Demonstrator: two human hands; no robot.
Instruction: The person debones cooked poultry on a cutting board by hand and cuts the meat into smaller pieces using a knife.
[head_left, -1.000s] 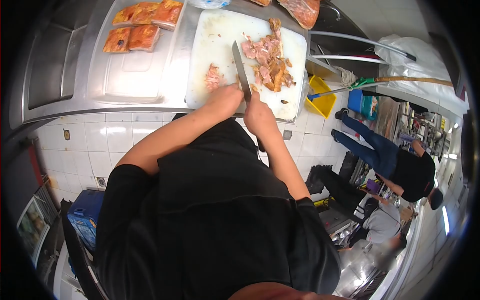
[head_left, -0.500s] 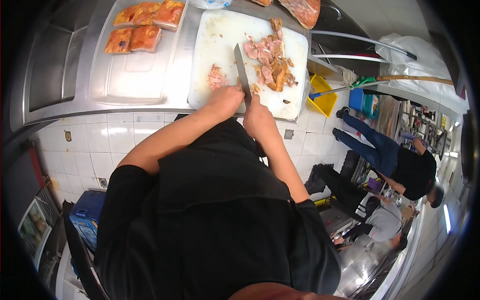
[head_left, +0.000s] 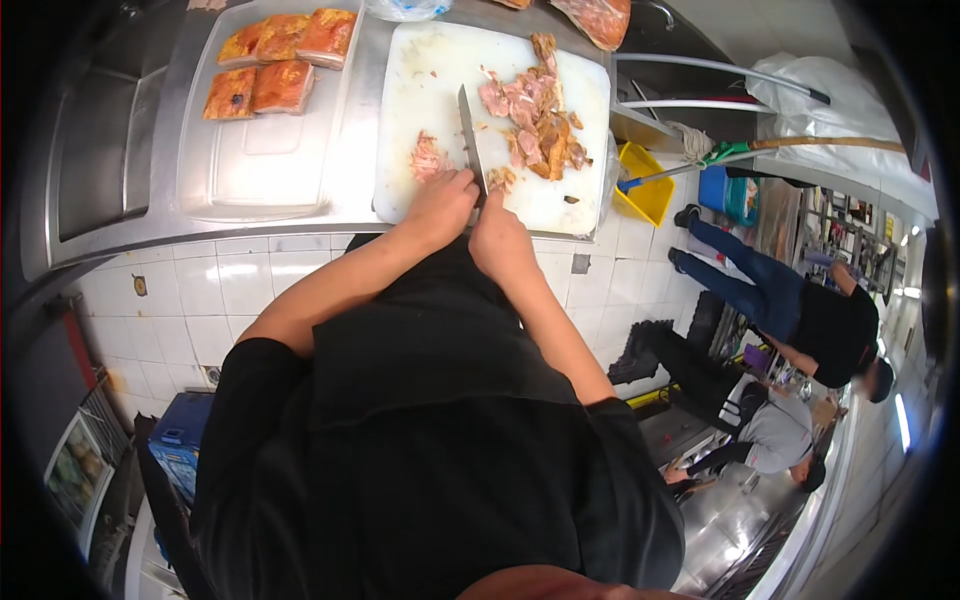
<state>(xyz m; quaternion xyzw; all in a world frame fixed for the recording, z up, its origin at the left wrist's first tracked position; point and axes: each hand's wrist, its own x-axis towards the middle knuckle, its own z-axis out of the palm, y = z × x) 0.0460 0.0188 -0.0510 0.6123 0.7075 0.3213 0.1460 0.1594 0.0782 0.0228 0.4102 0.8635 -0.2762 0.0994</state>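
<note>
Clothing (head_left: 430, 400), black, fills the near end of my view; both forearms extend from it to the counter (head_left: 362, 110).

1. Hands. I have the right hand (head_left: 502, 238) at the near edge of the cutting board (head_left: 422, 75), its fingers clenched around the handle of the knife (head_left: 468, 128). The blade points away from the body, toward the far side of the board. I have the left hand (head_left: 440, 208) just beside the blade, its fingers curled inward; whatever lies beneath them is hidden, so I cannot tell if they grasp a piece.

2. Meat. The meat lies on the board in two main lots. A small heap of pink shreds (head_left: 427, 157) sits left of the blade, just beyond the left hand. A larger heap of meat chunks (head_left: 550, 135) sits right of the blade, with some light scraps (head_left: 501, 180) close to the right hand.

3. Progress. I rate the cutting as at an early stage. Done: the shreds, finely divided and set apart. Left: the chunks, coarse and irregular, which make up most of the meat on the board.

4. Surroundings. Left of the board, a clear tray (head_left: 265, 190) holds five browned slabs (head_left: 282, 90), grouped toward its far end. Right of the counter, I note a yellow bucket (head_left: 650, 192) and, well apart, two other people (head_left: 752, 295) (head_left: 780, 435).
</note>
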